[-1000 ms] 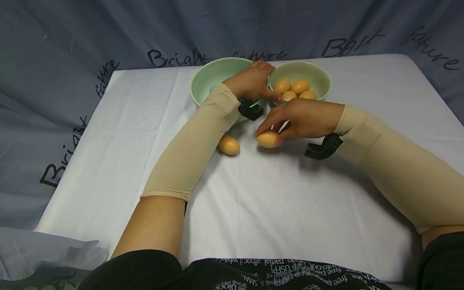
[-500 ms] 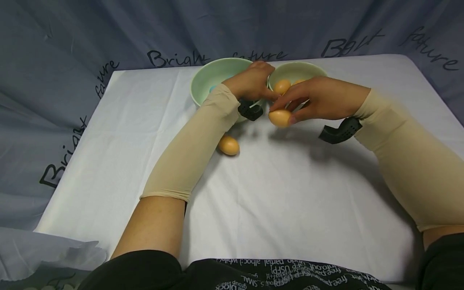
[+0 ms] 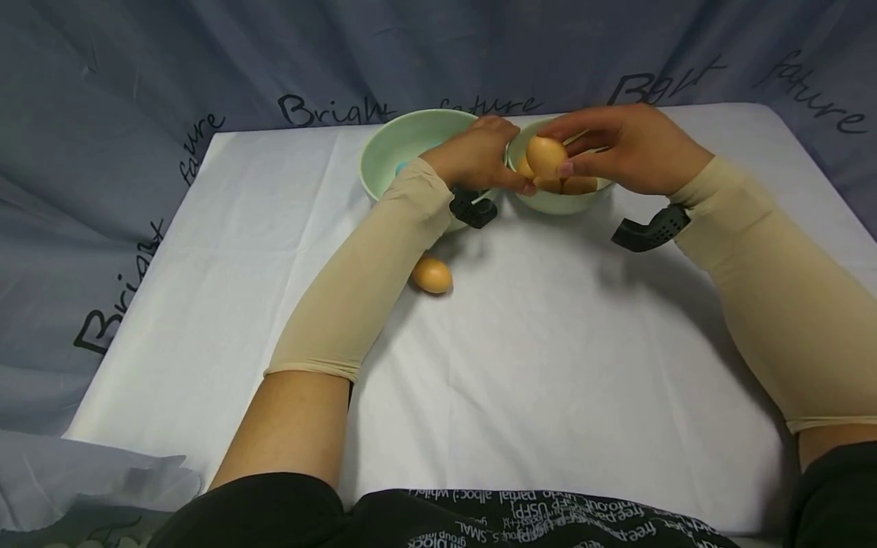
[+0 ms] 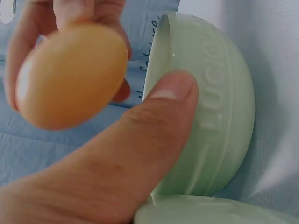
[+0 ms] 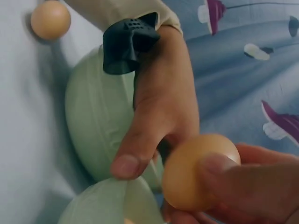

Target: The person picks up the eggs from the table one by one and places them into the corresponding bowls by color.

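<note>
Two pale green bowls stand side by side at the back of the table. Fingers and thumb of my right hand (image 3: 630,148) pinch a brown egg (image 3: 546,157) above the right bowl (image 3: 565,202), which holds several more eggs (image 3: 579,185). My left hand (image 3: 479,156) reaches across the left bowl (image 3: 381,156) and grips the side of the right one where the two meet. In the left wrist view its thumb (image 4: 163,100) presses on the right bowl's outer wall near the rim; its other fingers are hidden there. Another egg (image 3: 433,275) lies on the cloth beside my left forearm.
Something blue (image 3: 401,167) shows inside the left bowl, mostly covered by my left arm. White cloth (image 3: 534,380) covers the table. A grey-blue curtain (image 3: 288,53) with handwriting hangs behind it. Each wrist carries a black camera mount (image 3: 651,230).
My right hand has lifted the egg from the cloth and carried it up and back over the right bowl. My left hand stays in place.
</note>
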Action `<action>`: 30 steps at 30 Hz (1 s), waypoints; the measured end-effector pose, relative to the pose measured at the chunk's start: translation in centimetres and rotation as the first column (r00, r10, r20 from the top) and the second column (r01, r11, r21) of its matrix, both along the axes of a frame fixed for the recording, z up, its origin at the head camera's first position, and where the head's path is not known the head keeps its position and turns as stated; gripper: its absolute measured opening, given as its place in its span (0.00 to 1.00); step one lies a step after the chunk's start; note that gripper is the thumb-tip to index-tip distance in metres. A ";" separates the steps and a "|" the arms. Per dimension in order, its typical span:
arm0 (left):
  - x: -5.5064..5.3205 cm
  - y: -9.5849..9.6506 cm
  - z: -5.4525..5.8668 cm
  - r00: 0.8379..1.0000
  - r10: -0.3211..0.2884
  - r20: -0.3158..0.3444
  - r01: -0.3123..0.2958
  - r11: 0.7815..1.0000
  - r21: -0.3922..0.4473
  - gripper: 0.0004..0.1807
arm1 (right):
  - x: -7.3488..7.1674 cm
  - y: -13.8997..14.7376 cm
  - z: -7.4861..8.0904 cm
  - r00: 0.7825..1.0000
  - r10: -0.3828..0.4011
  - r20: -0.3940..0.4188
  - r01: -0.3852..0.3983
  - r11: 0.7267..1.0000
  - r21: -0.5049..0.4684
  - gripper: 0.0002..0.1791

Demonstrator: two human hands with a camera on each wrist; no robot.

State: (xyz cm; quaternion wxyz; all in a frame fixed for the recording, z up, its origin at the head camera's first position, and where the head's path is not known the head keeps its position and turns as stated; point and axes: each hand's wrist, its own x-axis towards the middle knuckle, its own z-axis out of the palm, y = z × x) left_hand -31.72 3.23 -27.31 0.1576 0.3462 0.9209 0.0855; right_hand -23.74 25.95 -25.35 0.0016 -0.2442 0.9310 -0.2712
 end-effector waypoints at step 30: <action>0.0 0.0 -0.1 1.000 0.006 -0.025 -0.006 1.000 -0.004 0.56 | -1.5 -1.0 -3.3 0.991 -0.120 -0.058 0.123 0.991 0.048 0.20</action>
